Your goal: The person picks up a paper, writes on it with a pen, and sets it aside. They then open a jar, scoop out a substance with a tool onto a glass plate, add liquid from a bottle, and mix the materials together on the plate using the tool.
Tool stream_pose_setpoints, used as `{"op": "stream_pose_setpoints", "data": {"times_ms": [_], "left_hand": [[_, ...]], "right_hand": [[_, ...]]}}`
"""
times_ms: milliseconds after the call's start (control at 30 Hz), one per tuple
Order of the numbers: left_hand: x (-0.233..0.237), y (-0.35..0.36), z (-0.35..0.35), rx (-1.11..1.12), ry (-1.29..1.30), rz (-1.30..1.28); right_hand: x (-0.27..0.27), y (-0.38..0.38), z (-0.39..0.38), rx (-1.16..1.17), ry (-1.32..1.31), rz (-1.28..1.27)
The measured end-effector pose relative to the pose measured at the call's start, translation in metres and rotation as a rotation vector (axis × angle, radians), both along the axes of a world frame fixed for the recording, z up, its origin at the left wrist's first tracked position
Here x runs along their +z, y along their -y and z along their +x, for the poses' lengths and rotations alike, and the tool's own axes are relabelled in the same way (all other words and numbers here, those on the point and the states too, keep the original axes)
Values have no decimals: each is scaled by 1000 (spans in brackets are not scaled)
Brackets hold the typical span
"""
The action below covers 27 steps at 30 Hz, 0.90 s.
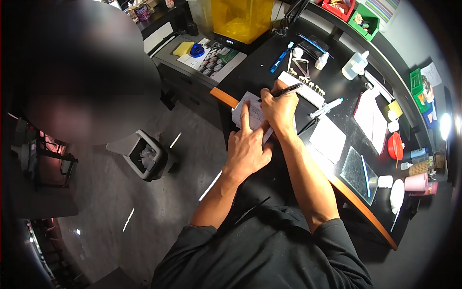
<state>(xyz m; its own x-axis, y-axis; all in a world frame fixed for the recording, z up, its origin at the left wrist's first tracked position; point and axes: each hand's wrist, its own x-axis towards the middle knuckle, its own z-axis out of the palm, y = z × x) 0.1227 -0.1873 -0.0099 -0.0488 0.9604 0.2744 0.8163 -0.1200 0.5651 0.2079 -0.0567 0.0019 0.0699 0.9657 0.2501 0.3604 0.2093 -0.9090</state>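
Note:
A small pad of paper [256, 113] with handwriting lies at the near left corner of the black desk. My left hand [248, 151] rests at its lower edge, index finger stretched out flat across the page. My right hand [280, 111] is closed around a black pen [290, 89], its tip hidden behind my fingers, over the pad's right side. Just beyond the right hand sits a white strip holder [304, 91] with a row of small tooth-coloured tabs. Right of that hand lies a syringe [326, 109] with a blue end.
A white sheet [328, 139], a glass slab [358, 176] and a red bowl [395, 146] are on the desk to the right. Bottles [355, 65] stand farther back. A yellow-covered machine [242, 21] is at the back left. An open bin [147, 156] stands on the floor.

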Motion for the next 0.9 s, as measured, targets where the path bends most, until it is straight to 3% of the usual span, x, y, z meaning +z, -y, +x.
{"op": "stream_pose_setpoints", "data": {"times_ms": [900], "left_hand": [[5, 1, 0, -11, -8, 19]], "right_hand": [[4, 4, -2, -54, 49, 93]]}}
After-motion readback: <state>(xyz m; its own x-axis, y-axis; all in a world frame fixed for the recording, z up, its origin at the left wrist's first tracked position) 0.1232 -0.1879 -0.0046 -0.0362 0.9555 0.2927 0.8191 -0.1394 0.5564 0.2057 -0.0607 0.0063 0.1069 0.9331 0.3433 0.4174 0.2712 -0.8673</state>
